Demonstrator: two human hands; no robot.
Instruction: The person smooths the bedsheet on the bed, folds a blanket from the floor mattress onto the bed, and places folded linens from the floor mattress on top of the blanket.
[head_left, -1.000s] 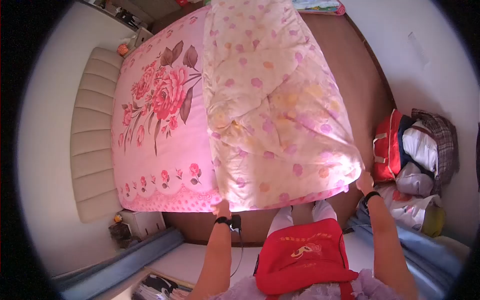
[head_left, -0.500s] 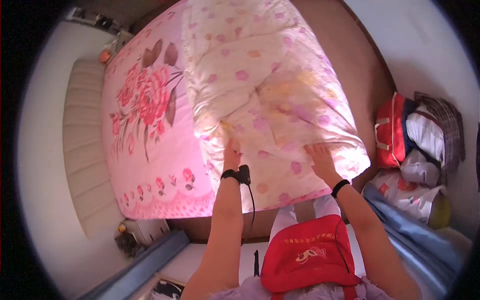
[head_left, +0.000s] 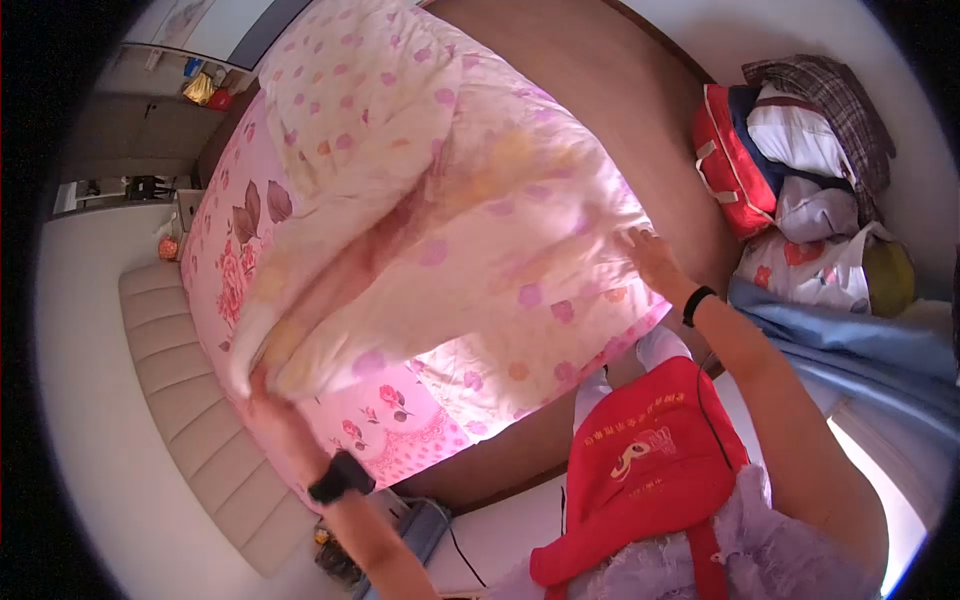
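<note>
A cream quilt (head_left: 470, 215) with pink, purple and orange spots lies rumpled across the bed. My left hand (head_left: 272, 402) is closed on the quilt's near left edge, lifting it toward the headboard; motion smears this hand. A deep fold runs through the quilt from that hand toward the middle of the bed. On the right side, my right hand (head_left: 650, 258) rests on top of the quilt with its fingers stretched out. Beneath lies a pink sheet (head_left: 330, 425) printed with roses, showing at the left and the near edge.
A padded headboard (head_left: 165, 360) borders the bed at the left. Beside the wall at the right stand a red bag (head_left: 728, 160), a white plastic bag (head_left: 815, 272) and folded bedding. A blue curtain (head_left: 850, 335) hangs nearby. Brown floor (head_left: 590, 90) runs along the bed's right side.
My left hand has swung left toward the headboard, pulling the quilt's edge over the rose-printed sheet. My right hand stays on the quilt's right part. The view has turned.
</note>
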